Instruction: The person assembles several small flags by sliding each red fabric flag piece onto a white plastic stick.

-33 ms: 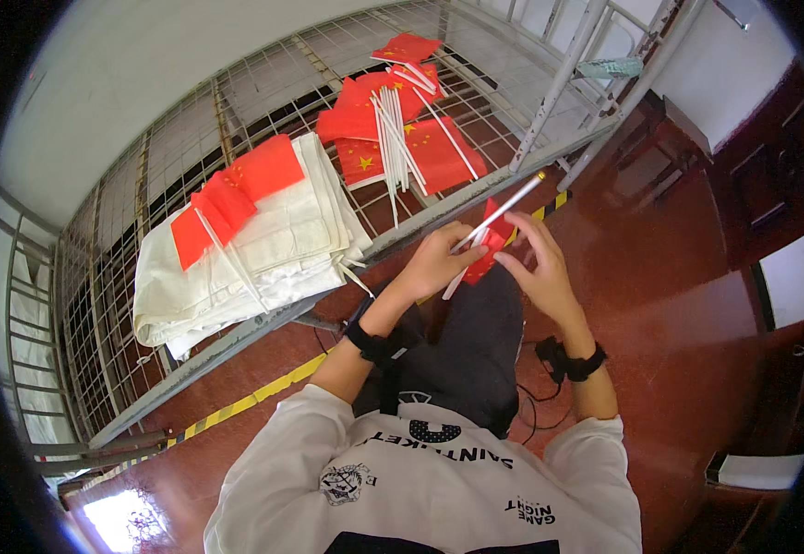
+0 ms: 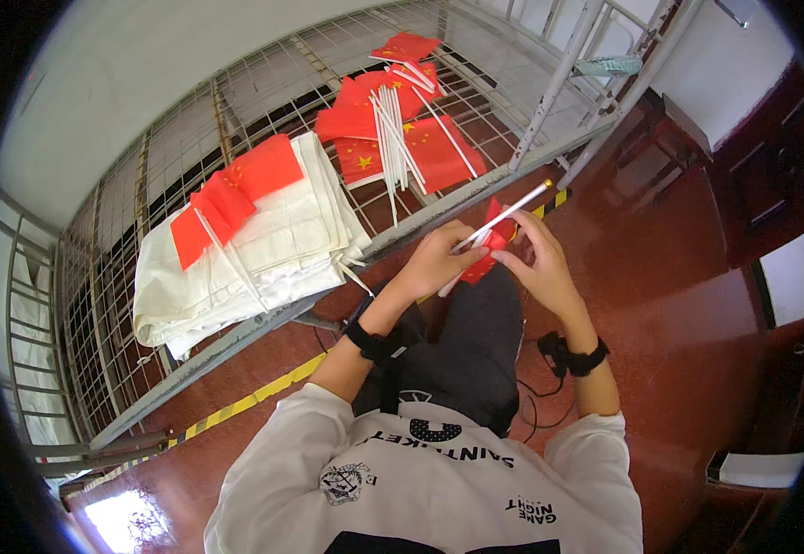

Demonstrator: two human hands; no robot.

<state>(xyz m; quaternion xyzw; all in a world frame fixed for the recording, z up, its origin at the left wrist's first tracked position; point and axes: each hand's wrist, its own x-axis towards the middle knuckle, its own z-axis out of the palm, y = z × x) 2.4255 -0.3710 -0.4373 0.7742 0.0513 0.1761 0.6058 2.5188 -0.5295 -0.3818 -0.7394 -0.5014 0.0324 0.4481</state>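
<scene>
Now a stick [image 2: 520,203], likely the surest hold, is being gripped by the left hand [image 2: 434,265]; a probably light, soft flag [image 2: 481,270] is being touched by the right hand [image 2: 547,272], grip unclear.

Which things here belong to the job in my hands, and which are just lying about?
Seemingly in the job:
held flag and held stick, at left hand and right hand
other flags and white sticks on the metal frame

Apparently just there:
folded white cloth
wooden stool

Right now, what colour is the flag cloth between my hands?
The flag cloth is red; it shows best in the head view.
</scene>
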